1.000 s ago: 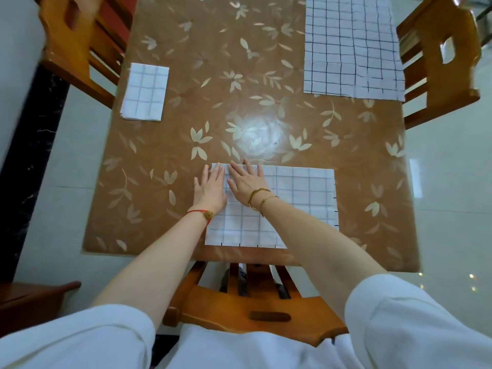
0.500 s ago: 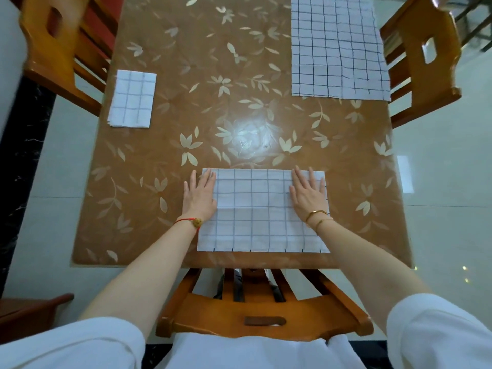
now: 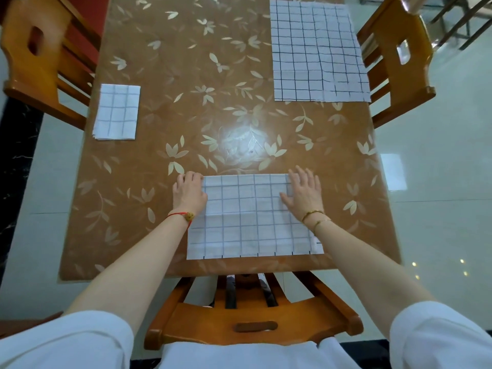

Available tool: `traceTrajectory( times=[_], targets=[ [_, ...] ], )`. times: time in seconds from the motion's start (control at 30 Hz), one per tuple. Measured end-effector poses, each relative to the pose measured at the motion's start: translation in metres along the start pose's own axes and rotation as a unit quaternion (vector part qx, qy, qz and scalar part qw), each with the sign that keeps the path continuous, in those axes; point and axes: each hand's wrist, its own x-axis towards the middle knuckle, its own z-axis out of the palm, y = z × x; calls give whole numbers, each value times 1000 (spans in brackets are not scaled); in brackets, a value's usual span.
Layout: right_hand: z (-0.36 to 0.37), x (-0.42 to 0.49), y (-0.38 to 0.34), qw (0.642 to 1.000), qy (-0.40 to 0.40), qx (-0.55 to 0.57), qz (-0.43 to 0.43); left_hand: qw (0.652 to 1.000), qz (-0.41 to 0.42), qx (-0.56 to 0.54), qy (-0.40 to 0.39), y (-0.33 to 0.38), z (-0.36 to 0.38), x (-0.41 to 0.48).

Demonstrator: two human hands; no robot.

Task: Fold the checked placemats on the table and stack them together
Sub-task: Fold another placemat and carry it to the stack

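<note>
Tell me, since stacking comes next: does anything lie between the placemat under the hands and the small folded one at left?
Nothing visible does. Only table surface lies between the near placemat and the folded placemat; the unfolded placemat sits far right.

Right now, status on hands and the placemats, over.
Left hand grips far-left corner of near placemat; right hand flat on its right end. Mat folded once; folded placemat at left, unfolded placemat far right. Nothing blocking the fold.
</note>
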Motion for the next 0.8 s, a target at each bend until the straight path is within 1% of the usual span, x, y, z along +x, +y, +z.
traceTrajectory(
  times=[0.1,0.2,0.37,0.5,0.67,0.73,0.8],
  targets=[
    [-3,3,-34,996,0,23,-90,1000,-9,4,-8,1,-3,7],
    [-3,4,-56,991,-1,28,-132,1000,-18,0,-15,4,-5,14],
    [5,7,-64,993,-27,12,-113,999,-41,-14,-30,7,-9,21],
    [6,7,-63,993,-25,17,-116,995,-78,-21,-51,6,-12,25],
    [7,7,-62,993,-25,20,-116,988,-120,-30,-96,0,-15,22],
    [8,6,-61,993,-24,21,-115,985,-122,-51,-113,-2,-16,16],
    [8,6,-61,993,-25,24,-113,978,-134,-104,-117,-4,-17,7]
  ],
)
